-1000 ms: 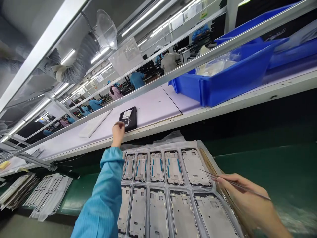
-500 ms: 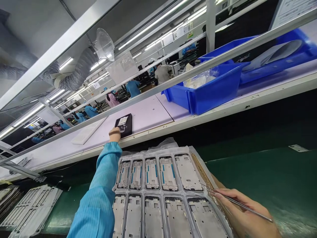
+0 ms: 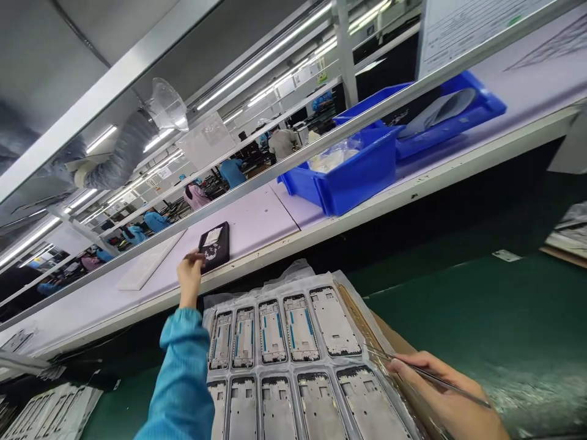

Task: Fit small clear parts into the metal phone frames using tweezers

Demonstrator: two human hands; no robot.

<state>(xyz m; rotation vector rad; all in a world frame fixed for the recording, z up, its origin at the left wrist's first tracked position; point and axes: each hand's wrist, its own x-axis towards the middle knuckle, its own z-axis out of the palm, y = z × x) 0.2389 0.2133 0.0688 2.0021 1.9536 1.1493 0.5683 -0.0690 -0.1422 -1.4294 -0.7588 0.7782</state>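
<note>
Dark slab: a black rectangular slab [image 3: 214, 253] with a white label [image 3: 211, 237] on its upper face lies flat on the lilac shelf [image 3: 252, 223], just beyond the far edge of the clear plastic tray [image 3: 275, 288]. Its long axis runs across the shelf, back from the front edge.

Left hand: the left hand [image 3: 189, 280] is the nearer one to the dark slab, reaching out of a blue sleeve [image 3: 181, 382] to just beside the slab's near corner. Its fingers are curled together; whether they touch the slab or pinch anything small, I cannot tell.

Right hand: the right hand [image 3: 440, 391] is well apart from the slab, at the tray's right edge. Its fingers are closed around a pair of slim steel tweezers [image 3: 461, 391], whose tips point left, over the tray's edge.

Tray contents: metal phone mid-frames [image 3: 300, 328] sit in two rows in the tray's pockets, between the two hands.

Beyond the tray: past the shelf stand a blue plastic bin [image 3: 348, 180] holding clear wrapping and a blue tray [image 3: 452, 116]. A white bar [image 3: 149, 261] lies left of the slab.

Around: a green bench mat [image 3: 458, 311] lies under the tray, and co-workers in blue smocks [image 3: 232, 173] sit far off.
</note>
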